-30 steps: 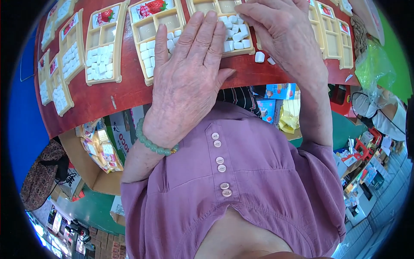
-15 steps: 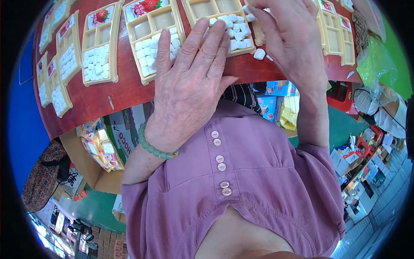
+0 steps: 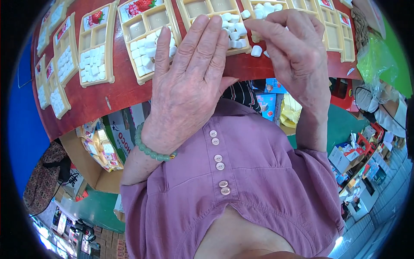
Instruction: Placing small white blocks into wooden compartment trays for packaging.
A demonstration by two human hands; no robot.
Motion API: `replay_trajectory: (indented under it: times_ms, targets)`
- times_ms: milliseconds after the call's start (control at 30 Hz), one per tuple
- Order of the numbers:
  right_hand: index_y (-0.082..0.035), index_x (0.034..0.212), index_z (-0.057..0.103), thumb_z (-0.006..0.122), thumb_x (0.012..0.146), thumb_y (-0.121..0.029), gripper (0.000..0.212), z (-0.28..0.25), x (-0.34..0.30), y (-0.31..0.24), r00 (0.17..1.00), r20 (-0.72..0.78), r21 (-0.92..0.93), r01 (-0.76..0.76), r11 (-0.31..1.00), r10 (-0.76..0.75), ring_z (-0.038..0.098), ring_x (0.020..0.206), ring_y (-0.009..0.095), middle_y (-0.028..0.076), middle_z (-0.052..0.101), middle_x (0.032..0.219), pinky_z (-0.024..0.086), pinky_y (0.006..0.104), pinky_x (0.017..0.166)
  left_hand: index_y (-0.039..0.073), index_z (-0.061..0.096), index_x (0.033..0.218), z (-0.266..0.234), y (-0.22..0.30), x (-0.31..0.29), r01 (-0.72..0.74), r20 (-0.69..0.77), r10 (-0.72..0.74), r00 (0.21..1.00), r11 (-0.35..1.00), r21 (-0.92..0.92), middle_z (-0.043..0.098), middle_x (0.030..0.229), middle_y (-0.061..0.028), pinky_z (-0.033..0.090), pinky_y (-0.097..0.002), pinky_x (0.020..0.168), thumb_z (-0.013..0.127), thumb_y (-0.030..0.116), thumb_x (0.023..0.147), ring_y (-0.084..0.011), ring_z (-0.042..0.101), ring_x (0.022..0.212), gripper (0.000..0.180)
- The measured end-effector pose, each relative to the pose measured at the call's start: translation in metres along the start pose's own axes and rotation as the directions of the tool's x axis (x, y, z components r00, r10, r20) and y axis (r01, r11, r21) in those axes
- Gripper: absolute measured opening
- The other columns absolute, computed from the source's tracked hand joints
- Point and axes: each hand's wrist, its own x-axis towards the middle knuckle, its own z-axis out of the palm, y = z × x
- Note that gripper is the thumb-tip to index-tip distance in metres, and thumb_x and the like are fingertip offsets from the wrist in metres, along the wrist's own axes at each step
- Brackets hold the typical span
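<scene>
My left hand (image 3: 185, 77) lies flat, fingers stretched and slightly spread, over the lower part of two cream plastic trays. White marshmallows (image 3: 146, 49) fill the lower compartment of the left tray (image 3: 137, 28). More marshmallows (image 3: 235, 31) are heaped beside my left fingertips in the tray (image 3: 207, 6) to its right. My right hand (image 3: 297, 47) hovers over a further tray holding a few marshmallows (image 3: 266, 9). Its fingers are loosely curled, thumb and forefinger apart, with nothing visible between them. One loose marshmallow (image 3: 256, 51) rests on the red table below that hand.
More filled trays (image 3: 92, 64) line the left of the red table (image 3: 125, 93); unfilled trays (image 3: 333, 36) stand at the right. A cardboard box (image 3: 88, 168) of small packs is below the table's edge at left. A clear plastic bag (image 3: 375, 60) hangs at right.
My right hand has drawn down and slightly right, uncovering marshmallows in the tray beneath it. My left hand stays almost in place over the trays.
</scene>
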Motion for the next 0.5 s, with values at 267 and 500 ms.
replay_trajectory:
  times_ms: [267,500]
  targets:
    - [-0.019,0.116,0.079,0.072,0.076,-0.001,0.044,0.0143,-0.0113,0.0039,0.997,-0.009,-0.203,0.073,0.977,-0.076,0.064,0.093,0.02,0.002,0.065,0.096,0.038,0.0397,0.095,0.004,0.046,0.154,0.0068,-0.0007,0.0072,-0.104,0.037,0.11,0.993,0.985,-0.136,0.043,0.162,-0.0105,0.029,-0.0498,0.124,0.067,0.05,0.087,-0.0291,0.039,0.15,0.083]
    - [-0.019,0.119,0.077,0.074,0.078,-0.003,0.044,0.0128,-0.0116,0.0,0.995,-0.001,-0.26,0.093,0.961,-0.097,0.063,0.095,0.02,0.002,0.064,0.101,0.038,0.041,0.097,0.005,0.045,0.155,0.0079,-0.0003,0.0083,-0.07,0.077,0.081,0.994,0.988,-0.14,0.041,0.163,-0.0106,0.029,-0.0498,0.124,0.068,0.052,0.085,-0.0293,0.036,0.152,0.088]
